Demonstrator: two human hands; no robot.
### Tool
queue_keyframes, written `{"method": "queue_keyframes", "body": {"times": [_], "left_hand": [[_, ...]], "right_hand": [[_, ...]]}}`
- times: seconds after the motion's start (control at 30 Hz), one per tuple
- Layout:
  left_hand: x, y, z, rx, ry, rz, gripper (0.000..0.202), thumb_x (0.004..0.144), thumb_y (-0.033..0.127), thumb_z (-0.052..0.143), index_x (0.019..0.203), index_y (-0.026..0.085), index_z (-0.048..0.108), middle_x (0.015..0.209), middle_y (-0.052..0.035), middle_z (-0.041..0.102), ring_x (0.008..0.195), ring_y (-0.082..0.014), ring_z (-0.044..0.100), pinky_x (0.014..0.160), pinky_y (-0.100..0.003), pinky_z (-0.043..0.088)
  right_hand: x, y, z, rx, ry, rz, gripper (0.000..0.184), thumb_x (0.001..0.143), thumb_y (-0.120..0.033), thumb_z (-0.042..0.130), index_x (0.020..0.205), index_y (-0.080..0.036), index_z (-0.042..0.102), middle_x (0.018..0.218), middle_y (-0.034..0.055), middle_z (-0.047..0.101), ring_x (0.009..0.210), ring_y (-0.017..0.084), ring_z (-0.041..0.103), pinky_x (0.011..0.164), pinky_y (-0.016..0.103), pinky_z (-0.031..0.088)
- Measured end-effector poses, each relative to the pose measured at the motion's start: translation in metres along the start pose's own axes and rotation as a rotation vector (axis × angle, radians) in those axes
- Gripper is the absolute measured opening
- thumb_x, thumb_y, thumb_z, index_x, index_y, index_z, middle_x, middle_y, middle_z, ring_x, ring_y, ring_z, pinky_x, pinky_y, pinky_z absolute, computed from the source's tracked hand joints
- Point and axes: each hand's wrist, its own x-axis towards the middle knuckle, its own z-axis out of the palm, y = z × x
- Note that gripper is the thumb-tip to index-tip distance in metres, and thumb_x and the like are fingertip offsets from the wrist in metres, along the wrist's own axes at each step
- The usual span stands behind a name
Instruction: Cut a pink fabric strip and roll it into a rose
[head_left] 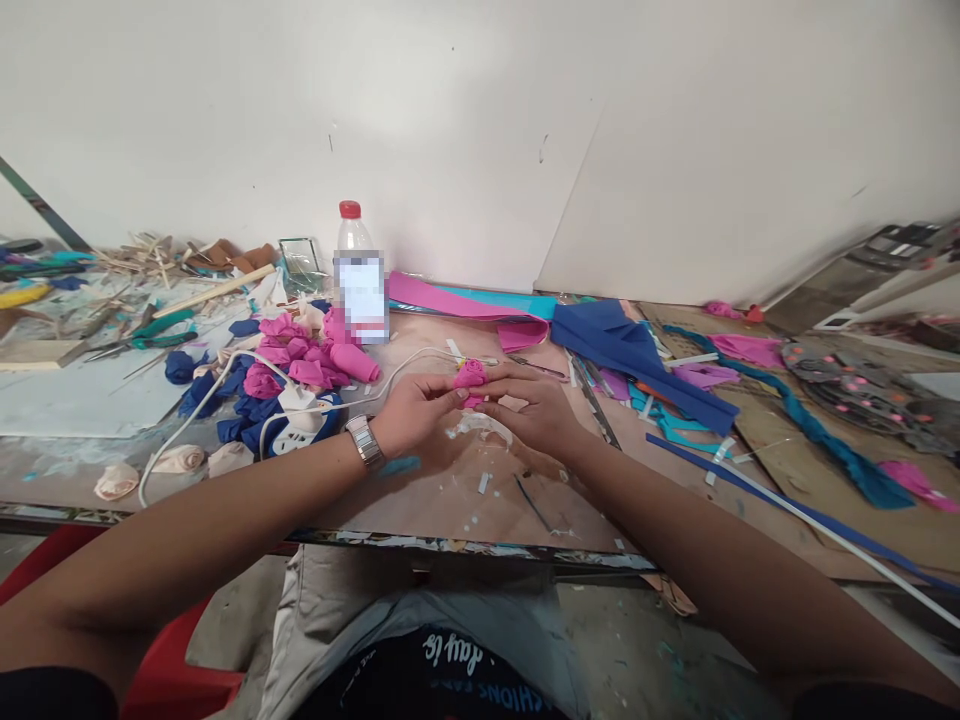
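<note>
Between both hands, a small pink rolled flower is held just above the table. My left hand pinches its left side with thumb and fingers; a metal-band watch sits on that wrist. From the right, my right hand has its fingers closed on the flower's other side. Below the hands lies a clear, shiny patch on the tabletop. To the left is a heap of finished-looking pink flowers and dark blue flowers, with several cream ones in front.
A white cable runs to a power strip. Behind stand a red-capped bottle and a phone with a blurred screen. Pink strip and blue strips lie at the back and right. Pliers and sticks lie left.
</note>
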Motion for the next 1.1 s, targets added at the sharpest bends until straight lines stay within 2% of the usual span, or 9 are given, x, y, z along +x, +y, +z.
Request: {"method": "queue_keyframes", "body": {"times": [0.1, 0.27, 0.37, 0.47, 0.57, 0.67, 0.8, 0.9, 1.1], "left_hand": [[-0.001, 0.000, 0.003, 0.008, -0.029, 0.086, 0.040, 0.090, 0.053, 0.072, 0.103, 0.018, 0.085, 0.103, -0.0069, 0.083, 0.092, -0.0237, 0.073, 0.086, -0.034, 0.056], [-0.007, 0.005, 0.005, 0.226, -0.022, 0.184, 0.035, 0.099, 0.045, 0.063, 0.110, 0.019, 0.083, 0.109, -0.0064, 0.083, 0.095, -0.0238, 0.075, 0.085, -0.033, 0.055], [-0.011, 0.008, 0.005, 0.321, -0.028, 0.235, 0.030, 0.099, 0.039, 0.063, 0.109, 0.018, 0.082, 0.105, -0.0063, 0.083, 0.089, -0.0210, 0.073, 0.081, -0.031, 0.053], [-0.012, 0.010, 0.004, 0.425, -0.011, 0.267, 0.027, 0.095, 0.038, 0.068, 0.103, 0.016, 0.081, 0.092, -0.0057, 0.081, 0.079, -0.0191, 0.068, 0.075, -0.030, 0.050], [-0.012, 0.010, 0.004, 0.434, -0.016, 0.272, 0.029, 0.101, 0.038, 0.060, 0.106, 0.017, 0.079, 0.092, -0.0058, 0.080, 0.078, -0.0192, 0.067, 0.074, -0.031, 0.049], [-0.010, 0.009, 0.003, 0.360, -0.035, 0.289, 0.034, 0.105, 0.040, 0.052, 0.111, 0.017, 0.077, 0.103, -0.0068, 0.080, 0.092, -0.0218, 0.070, 0.084, -0.033, 0.052], [-0.010, 0.008, 0.003, 0.279, -0.036, 0.290, 0.038, 0.107, 0.043, 0.047, 0.112, 0.016, 0.074, 0.104, -0.0071, 0.078, 0.095, -0.0223, 0.068, 0.088, -0.034, 0.052], [-0.010, 0.008, 0.004, 0.269, -0.039, 0.270, 0.038, 0.106, 0.045, 0.049, 0.107, 0.016, 0.074, 0.097, -0.0065, 0.076, 0.088, -0.0209, 0.066, 0.082, -0.033, 0.051], [-0.010, 0.006, 0.006, 0.245, -0.014, 0.215, 0.032, 0.099, 0.048, 0.063, 0.105, 0.018, 0.071, 0.091, -0.0055, 0.074, 0.078, -0.0187, 0.061, 0.074, -0.032, 0.049]], "right_hand": [[0.000, -0.002, 0.001, -0.016, 0.057, -0.002, 0.005, 0.090, -0.027, 0.081, 0.095, -0.026, 0.083, 0.101, 0.0064, 0.080, 0.091, 0.021, 0.076, 0.083, 0.036, 0.063], [-0.002, -0.010, 0.002, -0.023, 0.125, 0.085, 0.003, 0.088, -0.021, 0.079, 0.087, -0.022, 0.077, 0.089, 0.0042, 0.078, 0.079, 0.018, 0.073, 0.073, 0.032, 0.058], [-0.003, -0.013, 0.004, 0.005, 0.164, 0.171, 0.008, 0.086, -0.020, 0.079, 0.083, -0.022, 0.072, 0.079, 0.0010, 0.074, 0.071, 0.016, 0.068, 0.068, 0.030, 0.055], [-0.003, -0.013, 0.005, 0.056, 0.166, 0.178, 0.011, 0.085, -0.018, 0.079, 0.079, -0.022, 0.071, 0.076, 0.0000, 0.074, 0.070, 0.016, 0.068, 0.068, 0.029, 0.054], [-0.003, -0.013, 0.006, 0.084, 0.137, 0.140, 0.009, 0.089, -0.018, 0.077, 0.082, -0.022, 0.074, 0.079, 0.0005, 0.077, 0.073, 0.016, 0.070, 0.071, 0.030, 0.056], [-0.002, -0.013, 0.004, 0.037, 0.110, 0.069, 0.006, 0.094, -0.020, 0.075, 0.094, -0.025, 0.079, 0.092, 0.0029, 0.081, 0.084, 0.018, 0.075, 0.079, 0.033, 0.060], [-0.001, -0.013, 0.000, -0.053, 0.049, -0.067, 0.022, 0.095, -0.019, 0.073, 0.114, -0.028, 0.079, 0.114, 0.0055, 0.081, 0.099, 0.020, 0.077, 0.089, 0.035, 0.063], [0.000, -0.012, -0.002, -0.104, 0.063, -0.141, 0.026, 0.097, -0.014, 0.070, 0.116, -0.029, 0.079, 0.112, 0.0045, 0.082, 0.103, 0.019, 0.078, 0.094, 0.034, 0.064], [0.003, -0.013, -0.004, -0.198, 0.080, -0.214, 0.023, 0.096, -0.012, 0.071, 0.112, -0.026, 0.080, 0.108, 0.0063, 0.083, 0.101, 0.020, 0.079, 0.091, 0.033, 0.066]]}}
